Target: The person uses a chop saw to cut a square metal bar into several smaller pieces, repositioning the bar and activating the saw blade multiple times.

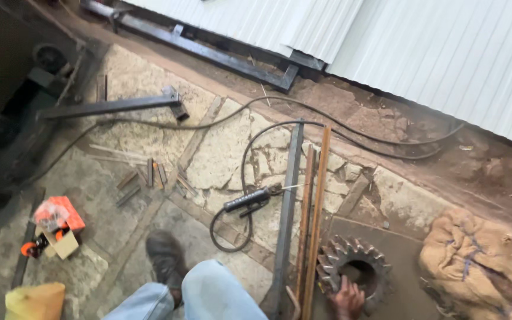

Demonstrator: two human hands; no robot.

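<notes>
Large rusty gear [354, 269] lying flat on the floor [220, 154] at the lower right, teeth outward, dark round hole in the middle. One hand [347, 298] resting on its near rim, just below the hole, fingers spread lightly over the metal; touching, not clearly gripping. Which hand it is: cannot tell for sure from this view, though it sits to the right of the knee. No other hand in sight.

Just left of the gear, a bundle of long rusty rods [313, 219] running away from the camera, side by side with a grey steel bar [288, 207]; rods touching or nearly touching the gear's left teeth. Left again, a black welding holder [248, 200] lying on the stone, a thin rod in its tip pointing toward the steel bar, and its black cable [303, 127] looping around and off toward the right wall.

Right of the gear, a lumpy burlap sack [481, 261], near but apart from it.

At the bottom edge, a knee in blue jeans [217, 293] and a dark shoe [164, 255] planted on the stone slabs.

Farther left, short metal offcuts [146, 178] scattered on the floor, an orange box [60, 216] with small items beside it, and a yellow object [35, 301] in the corner. At the top, dark steel frames [208, 52] lying along a white corrugated wall [445, 53].
</notes>
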